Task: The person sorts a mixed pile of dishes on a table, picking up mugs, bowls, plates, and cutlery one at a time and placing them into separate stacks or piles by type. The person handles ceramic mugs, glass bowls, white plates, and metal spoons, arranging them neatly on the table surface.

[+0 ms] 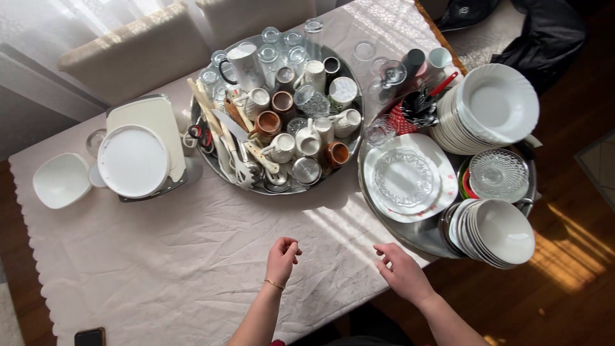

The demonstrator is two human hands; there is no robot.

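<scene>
My left hand (282, 257) hovers low over the white tablecloth (160, 256) with its fingers loosely curled and nothing in it; a thin bracelet sits at the wrist. My right hand (402, 270) rests near the table's front edge, fingers apart and empty, just below the rim of the right round metal tray (410, 236). That tray carries a clear glass plate on white plates (405, 179), a stack of white bowls (503, 232) and a tall stack of deep plates (490, 106). Both hands are well short of the left metal tray (282, 109).
The left tray holds several cups, mugs, glasses and wooden and metal utensils (221, 134). A round white plate on a cutting board (133, 160) and a small white bowl (61, 181) lie at the left. A dark phone (90, 337) lies at the bottom edge. Chairs stand behind the table.
</scene>
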